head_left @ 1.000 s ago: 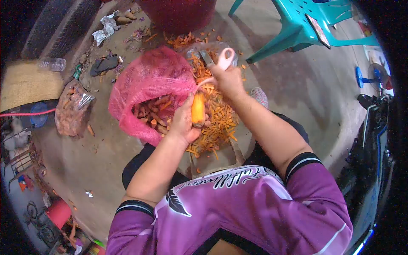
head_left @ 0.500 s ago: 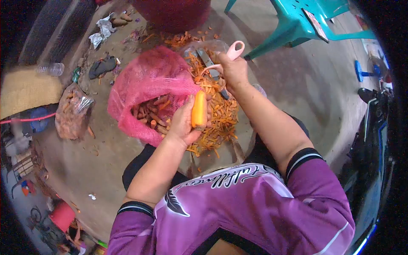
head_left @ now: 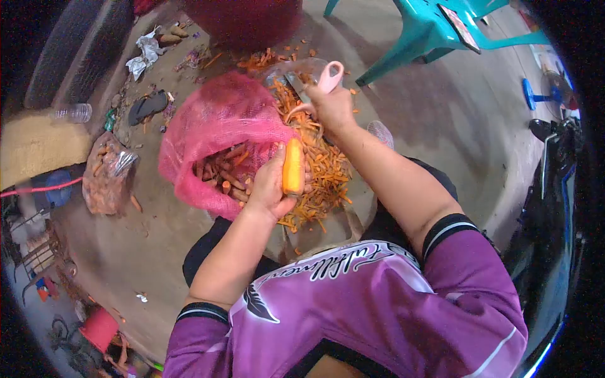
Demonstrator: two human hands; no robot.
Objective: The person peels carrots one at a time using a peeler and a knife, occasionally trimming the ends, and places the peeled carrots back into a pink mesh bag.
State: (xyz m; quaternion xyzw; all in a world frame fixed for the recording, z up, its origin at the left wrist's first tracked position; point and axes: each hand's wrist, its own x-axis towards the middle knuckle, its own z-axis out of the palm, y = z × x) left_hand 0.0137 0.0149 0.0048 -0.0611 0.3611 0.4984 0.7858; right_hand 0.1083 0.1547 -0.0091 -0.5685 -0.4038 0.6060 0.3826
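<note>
Right, edges: pink mesh sack [head_left: 214, 126] touches the L hand's left side; peel pile [head_left: 324, 173] lies just right, under both hands.
Open room: bare concrete floor [head_left: 454, 120] to the right, up to the teal chair [head_left: 435, 31] at far right.
Carrot [head_left: 293, 167]: peeled, long axis near-to-far, far end free, over the pile's left edge.
L hand [head_left: 268, 186]: clamped round the carrot's near end.
R hand [head_left: 331, 110]: closed on pink peeler [head_left: 329, 77], just beyond the carrot's far end.
Hands: apart.

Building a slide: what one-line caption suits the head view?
Left hand holds a carrot over orange peelings; right hand holds a pink-handled peeler beside a pink mesh sack.
</note>
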